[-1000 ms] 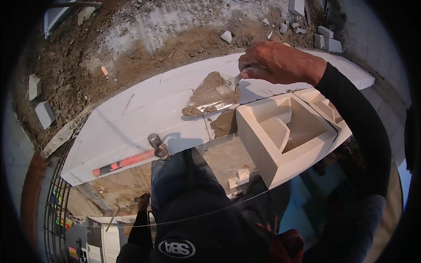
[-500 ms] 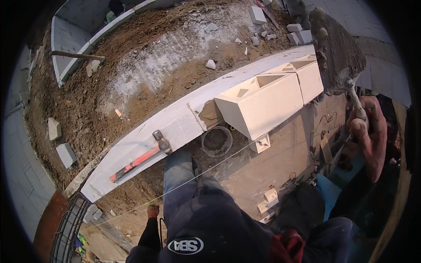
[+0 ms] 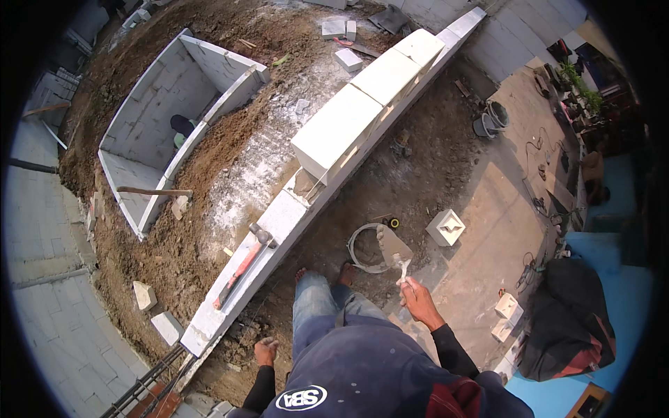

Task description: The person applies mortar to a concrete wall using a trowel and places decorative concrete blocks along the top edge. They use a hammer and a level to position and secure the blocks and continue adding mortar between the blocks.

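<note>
My right hand (image 3: pixel 419 304) is closed round the handle of a pointed trowel (image 3: pixel 392 249), its blade grey with mortar. The blade is over the right side of a round bucket (image 3: pixel 354 258) near my feet. Low beside my left leg, my left hand (image 3: pixel 265 351) hangs with its fingers curled in and nothing visible in them. A hammer (image 3: pixel 242 268) with a red handle lies on the near part of the low block wall (image 3: pixel 282 217). Farther along that wall sits a row of cream hollow blocks (image 3: pixel 341 129), with a mortar patch (image 3: pixel 304 182) beside the nearest one.
A loose cream block (image 3: pixel 446 228) sits on the ground right of the bucket. A tape measure (image 3: pixel 394 223) lies near the trowel. Beyond the wall, another person (image 3: pixel 182 131) is in a block-walled pit (image 3: pixel 143 150). Steel bars (image 3: pixel 157 380) stick out by the wall's near end.
My right hand has brought the trowel down from the upper right to over the bucket. The view has shifted, showing more of the wall and pit. My left hand stays low and curled.
</note>
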### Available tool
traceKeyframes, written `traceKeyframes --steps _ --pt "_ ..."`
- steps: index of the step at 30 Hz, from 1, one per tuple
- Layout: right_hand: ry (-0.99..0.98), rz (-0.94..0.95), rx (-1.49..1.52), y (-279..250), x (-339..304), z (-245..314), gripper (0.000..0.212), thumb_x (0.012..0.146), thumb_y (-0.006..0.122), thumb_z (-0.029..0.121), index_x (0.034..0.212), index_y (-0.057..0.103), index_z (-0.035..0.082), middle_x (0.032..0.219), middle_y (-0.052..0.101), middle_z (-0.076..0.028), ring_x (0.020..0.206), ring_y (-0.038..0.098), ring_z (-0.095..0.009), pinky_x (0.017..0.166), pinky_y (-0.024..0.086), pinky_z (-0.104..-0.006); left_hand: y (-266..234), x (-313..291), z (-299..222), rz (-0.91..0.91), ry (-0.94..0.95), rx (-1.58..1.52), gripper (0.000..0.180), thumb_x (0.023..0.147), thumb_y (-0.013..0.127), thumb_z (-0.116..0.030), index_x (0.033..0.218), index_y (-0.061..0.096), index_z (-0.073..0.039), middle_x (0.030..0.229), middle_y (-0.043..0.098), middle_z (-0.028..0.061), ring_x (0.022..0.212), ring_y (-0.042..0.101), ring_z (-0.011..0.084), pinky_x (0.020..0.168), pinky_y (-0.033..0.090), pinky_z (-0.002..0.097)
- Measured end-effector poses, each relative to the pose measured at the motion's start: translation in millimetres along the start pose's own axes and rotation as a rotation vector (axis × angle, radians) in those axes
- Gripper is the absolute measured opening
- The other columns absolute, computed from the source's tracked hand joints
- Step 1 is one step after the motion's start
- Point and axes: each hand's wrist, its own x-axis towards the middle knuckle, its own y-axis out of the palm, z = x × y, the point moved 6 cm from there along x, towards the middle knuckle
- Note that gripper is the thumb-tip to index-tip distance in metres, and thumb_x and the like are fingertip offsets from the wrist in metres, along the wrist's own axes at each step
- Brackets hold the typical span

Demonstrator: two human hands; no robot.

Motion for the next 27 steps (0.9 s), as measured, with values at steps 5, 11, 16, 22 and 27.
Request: traceKeyframes --steps 5,11,16,22,27 --pt "-0.310 -0.134 -0.201 69 22 30 0.032 0.102 0.055 0.028 0.118 0.062 0.001 0.092 0.070 -0.020 0.086 0.070 -0.039 0.074 0.054 -0.0478 -31 -46 -180 0.024 0.320 0.024 0.041 0.089 0.076 -0.027 0.111 0.074 0.007 0.094 0.077 0.0181 0.087 0.075 0.0221 0.078 0.058 0.0345" --pt "-0.586 -0.339 -0.324 145 83 53 0.034 0.098 0.058 0.027 0.117 0.060 -0.001 0.110 0.065 -0.023 0.096 0.065 -0.045 0.079 0.052 -0.0527 -95 -85 -200 -0.115 0.386 0.083 0.042 0.094 0.073 -0.030 0.117 0.072 0.005 0.097 0.077 0.0179 0.093 0.075 0.0240 0.082 0.056 0.0360" --pt "-0.723 -0.408 -0.379 195 133 89 0.026 0.098 0.060 0.017 0.117 0.058 0.000 0.101 0.057 -0.018 0.095 0.060 -0.041 0.081 0.051 -0.0503 -132 -105 -185 -0.104 0.400 0.261 0.042 0.096 0.068 -0.033 0.116 0.072 0.004 0.095 0.076 0.0224 0.090 0.075 0.0306 0.083 0.056 0.0375" --pt "-0.546 -0.416 -0.550 199 142 32 0.033 0.091 0.066 0.013 0.122 0.058 0.002 0.108 0.057 -0.018 0.100 0.060 -0.041 0.085 0.051 -0.0509 -148 -86 -175 -0.058 0.447 0.215 0.045 0.095 0.069 -0.031 0.121 0.070 0.006 0.102 0.076 0.0225 0.093 0.075 0.0286 0.087 0.056 0.0394" --pt "-0.271 -0.480 -0.452 122 55 -32 0.035 0.103 0.056 0.026 0.127 0.055 0.001 0.109 0.064 -0.026 0.099 0.064 -0.047 0.084 0.051 -0.0559 -134 -86 -211 0.012 0.510 0.060 0.037 0.097 0.068 -0.024 0.118 0.072 0.007 0.100 0.076 0.0214 0.095 0.073 0.0262 0.087 0.055 0.0379"
